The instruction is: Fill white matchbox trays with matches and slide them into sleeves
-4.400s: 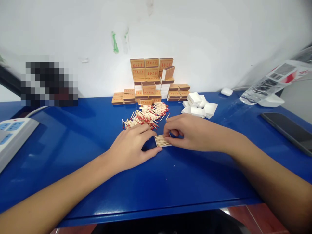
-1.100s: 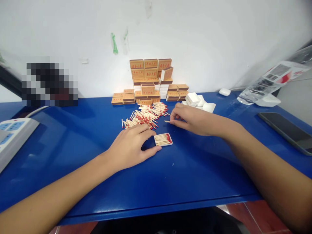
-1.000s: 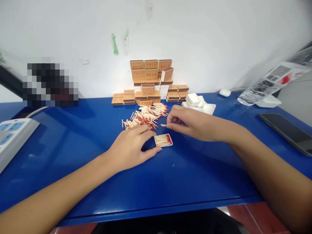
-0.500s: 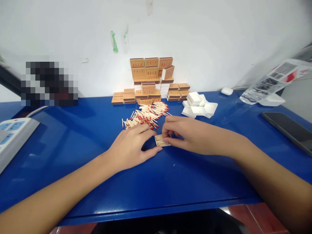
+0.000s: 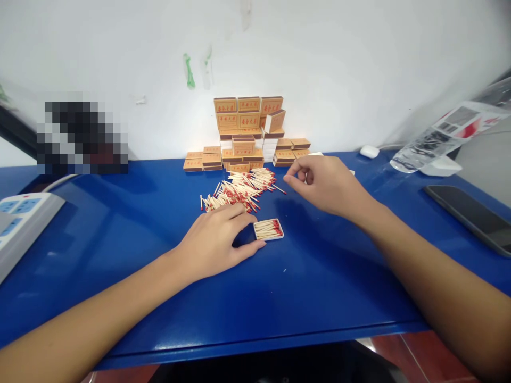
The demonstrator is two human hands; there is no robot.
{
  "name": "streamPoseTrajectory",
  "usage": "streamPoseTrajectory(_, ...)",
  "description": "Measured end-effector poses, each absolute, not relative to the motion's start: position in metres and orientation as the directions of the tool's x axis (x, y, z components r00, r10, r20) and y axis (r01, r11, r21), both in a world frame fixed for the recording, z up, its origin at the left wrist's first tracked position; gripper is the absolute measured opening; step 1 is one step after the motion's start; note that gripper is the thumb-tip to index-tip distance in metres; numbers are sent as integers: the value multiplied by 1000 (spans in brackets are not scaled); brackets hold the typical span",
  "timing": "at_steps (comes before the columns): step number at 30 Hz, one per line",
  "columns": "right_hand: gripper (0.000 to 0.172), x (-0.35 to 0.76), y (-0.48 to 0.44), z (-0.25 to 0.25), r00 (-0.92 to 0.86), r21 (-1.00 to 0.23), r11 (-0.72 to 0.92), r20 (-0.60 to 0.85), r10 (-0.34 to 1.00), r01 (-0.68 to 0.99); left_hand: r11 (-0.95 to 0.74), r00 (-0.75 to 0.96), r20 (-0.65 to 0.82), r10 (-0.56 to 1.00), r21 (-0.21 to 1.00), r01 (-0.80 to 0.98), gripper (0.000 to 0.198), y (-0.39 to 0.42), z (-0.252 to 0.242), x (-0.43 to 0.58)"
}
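My left hand [image 5: 219, 239] rests on the table with thumb and forefinger at the two corners of the left end of a small white matchbox tray [image 5: 281, 237], steadying it. Matches [image 5: 267, 229] lie side by side in the tray, red heads to the right. My right hand [image 5: 325, 183] is raised above the table, right of a loose pile of matches [image 5: 239, 189]. Its fingers are curled with thumb and forefinger close together, and no match shows between them. One match [image 5: 279, 189] sticks out from the pile below its fingertips.
Orange matchboxes [image 5: 249, 119] are stacked against the wall behind the pile. My right hand hides most of the white trays [image 5: 316, 154]. At right are a phone [image 5: 471, 215], a clear plastic bottle [image 5: 423, 138] and a white case [image 5: 369, 152]; a white keypad device [image 5: 32, 213] is at left.
My right hand has left the tray and moved up and right, beside the match pile, uncovering the matches in the tray. The left hand has stayed in place.
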State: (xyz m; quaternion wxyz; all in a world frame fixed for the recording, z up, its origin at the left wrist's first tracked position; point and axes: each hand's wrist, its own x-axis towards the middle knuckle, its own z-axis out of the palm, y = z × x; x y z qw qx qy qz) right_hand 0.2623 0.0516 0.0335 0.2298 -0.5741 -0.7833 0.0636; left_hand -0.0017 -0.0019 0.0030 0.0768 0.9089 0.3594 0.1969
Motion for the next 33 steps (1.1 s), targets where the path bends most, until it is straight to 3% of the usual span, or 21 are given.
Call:
streamPoseTrajectory(10,13,258,60,18,-219,-267,229,68,973,936,-733,665,309,680,273,623,30,-1,2,-2)
streamPoseTrajectory(15,18,254,35,36,-462,-382,465,105,880,799,-729,662,304,685,268,630,31,-2,2,-2)
streamPoseTrajectory(18,20,245,15,40,-634,-450,565,-6,773,692,-728,666,294,685,264,633,31,-2,2,-2)
streamPoseTrajectory(26,7,241,8,40,-698,-439,632,14,716,639,-726,669,282,687,254,639,29,-3,3,-1)
streamPoseTrajectory(33,11,242,11,46,-710,-444,649,40,703,618,-723,666,283,691,256,642,29,-2,2,-2)
